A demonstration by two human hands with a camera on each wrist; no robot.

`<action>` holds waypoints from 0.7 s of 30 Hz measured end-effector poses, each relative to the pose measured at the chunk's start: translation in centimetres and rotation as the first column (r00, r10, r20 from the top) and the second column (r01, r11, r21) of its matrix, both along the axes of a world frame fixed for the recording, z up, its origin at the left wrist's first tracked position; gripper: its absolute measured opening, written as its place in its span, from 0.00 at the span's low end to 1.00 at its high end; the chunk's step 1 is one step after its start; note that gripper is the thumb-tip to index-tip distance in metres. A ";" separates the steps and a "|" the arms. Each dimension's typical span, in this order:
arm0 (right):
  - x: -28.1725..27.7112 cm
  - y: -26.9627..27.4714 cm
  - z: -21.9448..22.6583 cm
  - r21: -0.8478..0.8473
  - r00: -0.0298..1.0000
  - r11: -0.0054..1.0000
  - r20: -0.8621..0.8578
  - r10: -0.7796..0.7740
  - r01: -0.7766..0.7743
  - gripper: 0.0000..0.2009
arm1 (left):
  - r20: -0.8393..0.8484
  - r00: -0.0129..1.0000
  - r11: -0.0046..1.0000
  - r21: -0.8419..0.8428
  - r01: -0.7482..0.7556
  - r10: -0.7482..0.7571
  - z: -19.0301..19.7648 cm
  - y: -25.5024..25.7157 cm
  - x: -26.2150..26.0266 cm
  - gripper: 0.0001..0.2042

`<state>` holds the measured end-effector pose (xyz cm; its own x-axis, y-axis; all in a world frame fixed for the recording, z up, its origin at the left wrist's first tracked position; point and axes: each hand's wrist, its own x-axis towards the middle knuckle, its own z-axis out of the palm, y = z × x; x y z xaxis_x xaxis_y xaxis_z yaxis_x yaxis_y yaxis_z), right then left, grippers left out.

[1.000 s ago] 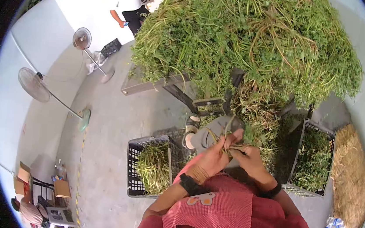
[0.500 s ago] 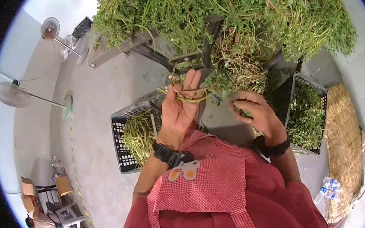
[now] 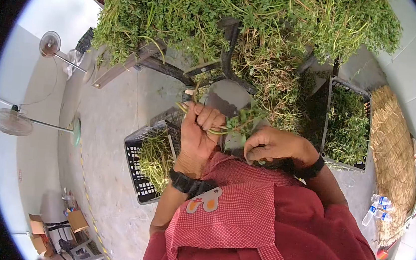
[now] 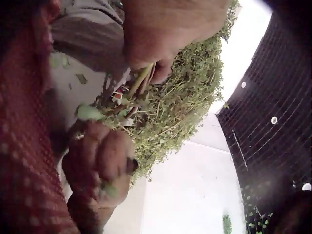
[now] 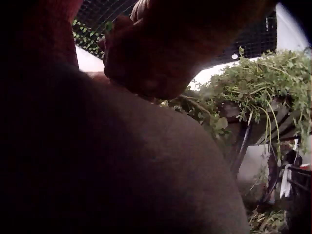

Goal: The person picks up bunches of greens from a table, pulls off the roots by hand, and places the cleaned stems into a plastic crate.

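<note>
My left hand (image 3: 201,127) grips a small bunch of green and reddish stems (image 4: 141,83), its fingers curled round them. Cut ends poke out on the left past the thumb; the leafy tips (image 3: 243,123) stick out on the right, toward the other hand. My right hand (image 3: 279,147) is close beside those tips, palm turned down and fingers bent inward. Bits of green leaf show at its curled fingers in the head and left wrist views. In the right wrist view a dark, near shape covers much of the picture, with the left hand (image 5: 146,63) shadowed above it.
A big heap of leafy greens (image 3: 258,19) covers the table ahead, with more stems (image 3: 269,70) piled beneath. Black crates stand on the floor: one at left with stems (image 3: 155,155), one at right with greens (image 3: 346,126). Two fans (image 3: 50,44) stand left; a straw roll (image 3: 390,162) lies right.
The hands came apart from working together, the left going leftward with the stems. Its palm lay open half a second ago; now the fingers are curled over them. The right hand has dropped toward the apron.
</note>
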<state>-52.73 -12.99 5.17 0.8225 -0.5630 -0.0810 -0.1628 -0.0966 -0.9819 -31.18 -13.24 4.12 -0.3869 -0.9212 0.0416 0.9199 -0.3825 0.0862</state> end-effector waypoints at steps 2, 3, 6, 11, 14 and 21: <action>-1.3 0.2 0.5 0.266 0.996 0.960 -0.016 -0.083 0.084 0.10 | -0.011 0.999 0.997 0.065 -0.051 0.052 0.3 0.1 -0.1 0.17; -1.7 0.2 0.8 0.271 0.997 0.959 -0.016 -0.080 0.081 0.10 | 0.062 0.995 0.996 0.048 -0.077 0.074 0.2 0.3 -0.2 0.17; -2.3 -0.5 1.9 0.528 0.822 0.824 0.363 -0.439 0.207 0.09 | 0.240 0.960 0.983 0.069 -0.168 0.147 1.7 0.7 -1.1 0.17; -0.8 -0.7 0.2 0.405 0.821 0.789 0.142 -0.553 0.462 0.11 | 0.329 0.932 0.988 -0.025 -0.150 0.150 1.1 0.8 -1.0 0.18; 1.3 0.0 -0.8 0.181 0.822 0.820 0.081 -0.563 0.543 0.15 | 0.288 0.948 0.990 -0.079 -0.115 0.133 1.2 0.9 -1.1 0.18; 3.1 0.4 -1.8 -0.177 0.810 0.791 0.129 -0.572 0.586 0.16 | 0.385 0.900 0.973 -0.181 -0.142 0.203 1.0 1.0 -1.6 0.17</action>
<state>-49.66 -12.62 3.42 0.3369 -0.9330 0.1263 -0.1880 -0.1981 -0.9620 -32.76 -12.27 5.15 -0.2347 -0.9705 0.0553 0.8469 -0.1762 0.5017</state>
